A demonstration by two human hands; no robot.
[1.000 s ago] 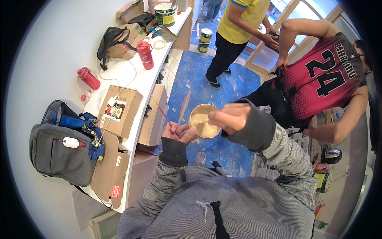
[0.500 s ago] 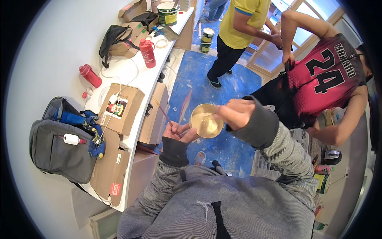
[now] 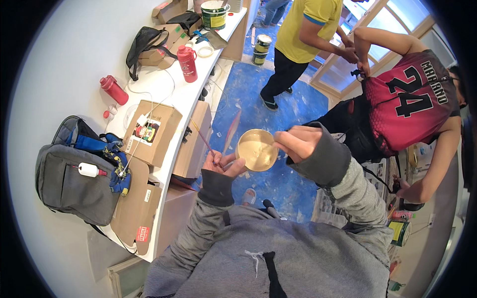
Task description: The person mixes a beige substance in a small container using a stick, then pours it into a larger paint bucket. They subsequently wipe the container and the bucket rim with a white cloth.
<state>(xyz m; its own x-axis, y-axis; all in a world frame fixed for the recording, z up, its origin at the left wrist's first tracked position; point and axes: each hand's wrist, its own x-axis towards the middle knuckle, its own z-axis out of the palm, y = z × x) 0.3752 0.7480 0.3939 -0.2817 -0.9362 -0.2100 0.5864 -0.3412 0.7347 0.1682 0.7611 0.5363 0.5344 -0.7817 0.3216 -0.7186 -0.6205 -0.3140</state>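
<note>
The left hand (image 3: 221, 164) is bent around 2 things at once. Its thumb presses on the near left side of a round cup (image 3: 255, 134), and its curled fingers pinch a thin brush (image 3: 201, 133) that slants up and away to the left, pointing toward the table. The cup is in front of the person's chest, above the blue floor sheet (image 3: 290, 191), with its mouth facing up. Gold-coloured paint (image 3: 257, 155) lies inside and coats the inner wall. The right hand (image 3: 299, 142) is at the right rim of the cup, its fingers drawn together and pointing left. I cannot tell whether anything is gripped between those fingertips.

To the left runs a long white table (image 3: 203, 67). It bears 2 red bottles, a standing bottle (image 3: 188, 64) near the edge and a tilted bottle (image 3: 113, 90) by the wall. A cardboard box (image 3: 151, 131) sits nearer the person, beside a grey backpack (image 3: 74, 184) with a small white bottle (image 3: 88, 170) lying on it. A roll of tape (image 3: 205, 51) is just beyond the standing bottle, and a paint bucket (image 3: 214, 16) stands toward the far end.

On the floor ahead are 2 stacked cans (image 3: 261, 49). Near them stands a person in a yellow shirt (image 3: 303, 30); to the right, another person in a red and black shirt (image 3: 407, 104) leans over.
</note>
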